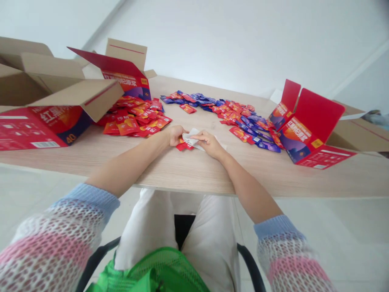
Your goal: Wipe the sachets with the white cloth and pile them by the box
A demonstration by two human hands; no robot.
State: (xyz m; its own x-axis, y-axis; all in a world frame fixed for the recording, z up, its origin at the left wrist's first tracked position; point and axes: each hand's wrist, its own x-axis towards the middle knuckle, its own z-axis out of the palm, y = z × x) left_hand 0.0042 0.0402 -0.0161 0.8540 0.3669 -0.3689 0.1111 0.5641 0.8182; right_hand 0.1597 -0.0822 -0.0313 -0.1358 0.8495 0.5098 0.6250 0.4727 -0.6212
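My left hand (175,136) is closed at the middle of the table, with red sachets (184,146) showing under and beside its fingers. My right hand (210,144) pinches a crumpled white tissue (191,137) that lies against the sachets and the left fingertips. Part of the tissue hangs down toward the tabletop. How many sachets are in the left hand is hidden by the tissue and fingers. Just left of that hand lies a heap of red sachets (127,121). A single red sachet (188,108) rests flat beyond both hands.
A curved row of purple sachets (197,98) and red sachets (232,111) stretches across the back and right. Open red cartons stand at the far left (54,125), back left (127,81) and right (304,134). The wooden table's (188,178) front edge crosses above my lap.
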